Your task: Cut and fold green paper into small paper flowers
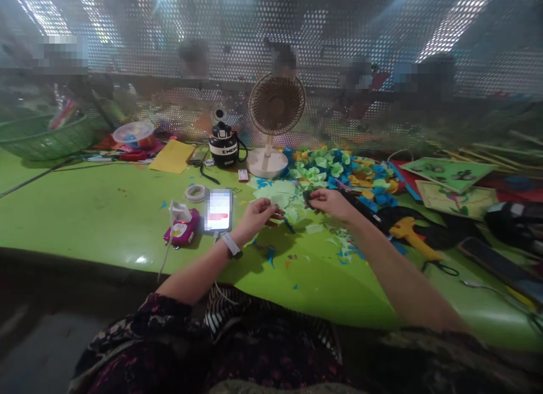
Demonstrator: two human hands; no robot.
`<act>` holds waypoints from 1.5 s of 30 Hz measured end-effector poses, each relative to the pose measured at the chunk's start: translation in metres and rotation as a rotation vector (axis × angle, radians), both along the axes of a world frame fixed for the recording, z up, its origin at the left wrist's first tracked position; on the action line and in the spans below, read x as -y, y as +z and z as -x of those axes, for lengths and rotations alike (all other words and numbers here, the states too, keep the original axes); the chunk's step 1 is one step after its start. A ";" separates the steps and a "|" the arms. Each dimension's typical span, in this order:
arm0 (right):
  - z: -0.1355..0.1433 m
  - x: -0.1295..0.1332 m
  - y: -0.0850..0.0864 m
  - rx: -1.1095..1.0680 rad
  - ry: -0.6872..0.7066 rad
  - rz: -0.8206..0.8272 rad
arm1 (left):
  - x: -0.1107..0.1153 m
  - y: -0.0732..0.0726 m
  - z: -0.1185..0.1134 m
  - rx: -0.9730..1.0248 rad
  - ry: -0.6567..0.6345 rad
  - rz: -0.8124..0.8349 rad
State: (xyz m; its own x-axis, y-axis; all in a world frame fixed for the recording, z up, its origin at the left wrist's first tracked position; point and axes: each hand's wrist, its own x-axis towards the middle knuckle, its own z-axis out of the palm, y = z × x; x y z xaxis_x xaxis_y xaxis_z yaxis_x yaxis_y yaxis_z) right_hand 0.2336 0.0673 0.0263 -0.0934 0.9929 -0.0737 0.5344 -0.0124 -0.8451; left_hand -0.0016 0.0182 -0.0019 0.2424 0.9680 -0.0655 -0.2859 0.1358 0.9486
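My right hand [326, 202] is closed around what looks like small dark-handled scissors [307, 199], a thin blade pointing away from me; the grip is partly hidden by the fingers. My left hand [262, 214] hovers just left of it with fingers bent and apart, and I see nothing held in it. Light green paper [280, 188] lies just beyond both hands. Green scraps [314, 228] and blue bits are scattered below them. Behind the right hand spreads a pile of cut green, blue and yellow paper petals [326, 166].
A fan [268, 163] and a black bottle [223, 150] stand at the back. On the left are a lit phone [219, 210], a purple power block [183, 231], a tape roll [195, 193] and a green basket [46, 138]. A yellow-handled tool [413, 239] lies right.
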 end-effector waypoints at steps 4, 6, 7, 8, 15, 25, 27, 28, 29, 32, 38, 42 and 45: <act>0.015 0.031 -0.005 -0.286 0.086 0.144 | 0.004 0.001 0.001 0.023 -0.022 0.001; 0.020 0.043 -0.006 -0.324 0.122 0.198 | 0.006 0.003 0.001 0.039 -0.032 0.013; 0.022 0.048 -0.006 -0.329 0.139 0.224 | 0.008 0.004 0.001 0.047 -0.038 0.015; 0.024 0.051 -0.006 -0.335 0.152 0.242 | 0.009 0.004 0.001 0.054 -0.040 0.016; 0.027 0.059 -0.004 -0.346 0.184 0.288 | 0.012 0.007 0.000 -0.003 -0.029 0.029; 0.032 0.062 -0.006 -0.326 0.225 0.288 | 0.012 0.011 0.002 0.056 0.048 0.013; 0.032 0.061 -0.004 -0.320 0.228 0.281 | 0.011 0.010 0.003 0.070 0.056 0.024; 0.031 0.062 -0.002 -0.316 0.235 0.284 | 0.010 0.010 0.003 0.076 0.058 0.032; 0.032 0.062 0.000 -0.309 0.241 0.287 | 0.010 0.010 0.003 0.081 0.060 0.041; 0.032 0.064 0.003 -0.282 0.259 0.298 | 0.009 0.011 0.003 0.085 0.065 0.064; 0.031 0.064 -0.005 -0.277 0.289 0.288 | 0.010 0.011 0.001 0.063 0.049 0.065; 0.029 0.063 -0.008 -0.275 0.301 0.276 | 0.011 0.010 0.002 0.062 0.042 0.065; 0.030 0.064 -0.006 -0.269 0.301 0.285 | 0.010 0.010 0.002 0.061 0.037 0.058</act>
State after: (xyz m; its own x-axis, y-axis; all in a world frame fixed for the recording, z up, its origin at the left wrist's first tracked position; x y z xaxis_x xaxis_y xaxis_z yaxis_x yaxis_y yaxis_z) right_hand 0.2036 0.0037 0.0205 -0.4259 0.8630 -0.2719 0.3128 -0.1415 -0.9392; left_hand -0.0039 0.0079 0.0078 0.2118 0.9714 -0.1074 -0.3491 0.1778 0.9201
